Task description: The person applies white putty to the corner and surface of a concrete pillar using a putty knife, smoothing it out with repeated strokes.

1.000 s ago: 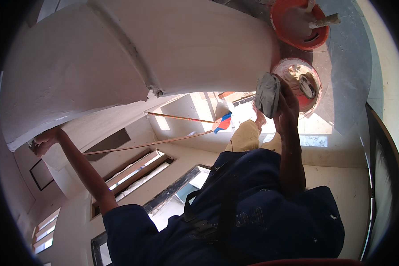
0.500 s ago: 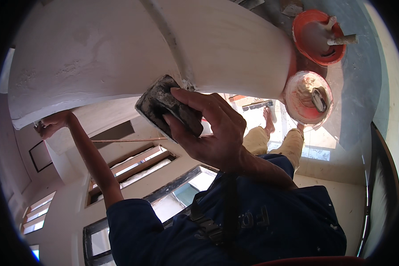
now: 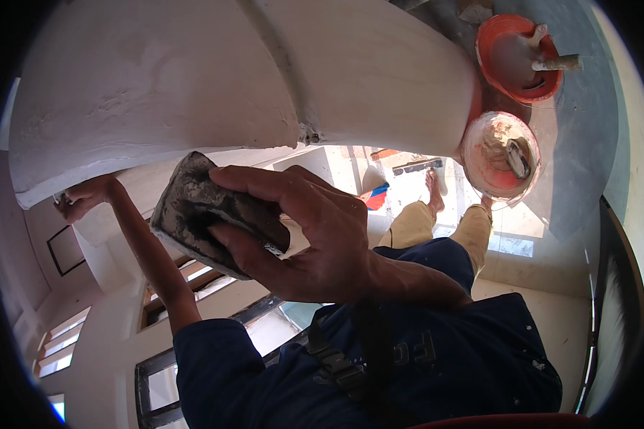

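Observation:
My right hand [image 3: 315, 236] is closed round the handle of a dark, mortar-crusted plastering float [image 3: 182, 214], with fingers above the handle and the thumb below it. The float is tilted and stands apart from the plastered surface [image 3: 157, 79], just past that surface's edge. Far to the left, my left arm reaches out, and my left hand [image 3: 86, 196] is closed at the corner of the plastered surface. What those fingers grip is too small to tell. A dark groove [image 3: 283, 68] crosses the plaster and ends in a rough spot at the edge.
At the upper right stands a red basin [image 3: 488, 61] of greyish liquid with a stick-like handle [image 3: 557, 63] across it. Below it, a round tub [image 3: 472, 161] holds pale plaster and a dark tool [image 3: 516, 159]. Window frames [image 3: 147, 386] line the lower left.
My right hand has drawn the float left and toward me, away from the edge of the plaster. My left hand stays at the corner.

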`<state>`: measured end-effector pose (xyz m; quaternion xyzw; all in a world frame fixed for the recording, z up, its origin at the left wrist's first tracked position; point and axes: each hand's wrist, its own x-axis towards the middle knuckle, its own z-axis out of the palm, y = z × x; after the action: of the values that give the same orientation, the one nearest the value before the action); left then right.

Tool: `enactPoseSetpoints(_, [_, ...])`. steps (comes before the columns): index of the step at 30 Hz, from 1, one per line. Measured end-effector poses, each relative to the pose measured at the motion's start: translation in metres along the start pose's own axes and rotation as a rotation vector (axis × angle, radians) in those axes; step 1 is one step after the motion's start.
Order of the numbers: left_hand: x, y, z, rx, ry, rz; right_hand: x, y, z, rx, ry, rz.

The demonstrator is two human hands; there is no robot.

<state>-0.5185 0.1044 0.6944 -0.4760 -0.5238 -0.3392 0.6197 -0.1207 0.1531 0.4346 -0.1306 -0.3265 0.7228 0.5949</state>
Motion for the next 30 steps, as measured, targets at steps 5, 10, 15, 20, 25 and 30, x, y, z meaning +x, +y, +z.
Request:
enactPoseSetpoints(5, [0.012, -0.014, -0.007, 0.026, 0.013, 0.100, -0.003, 0.018, -0.029, -0.218, 0.148, 0.021])
enactPoseSetpoints(10, [0.007, -0.009, -0.001, 0.028, 0.006, 0.084, 0.004, 0.010, -0.007, -0.215, 0.081, -0.046])
enactPoseSetpoints(15, [0.007, -0.010, -0.007, 0.067, 0.033, 0.085, -0.001, 0.007, -0.014, -0.250, 0.108, -0.060])
enactPoseSetpoints(20, [0.012, -0.024, -0.004, 0.052, 0.057, 0.118, 0.019, 0.014, -0.001, -0.131, 0.138, 0.005])
enactPoseSetpoints(25, [0.002, -0.004, -0.001, 0.017, 0.050, 0.019, 0.007, -0.006, 0.005, -0.053, 0.009, -0.013])
enactPoseSetpoints(30, [0.002, 0.007, 0.000, 0.001, 0.006, 0.034, 0.006, 0.021, -0.021, -0.265, 0.163, 0.047])
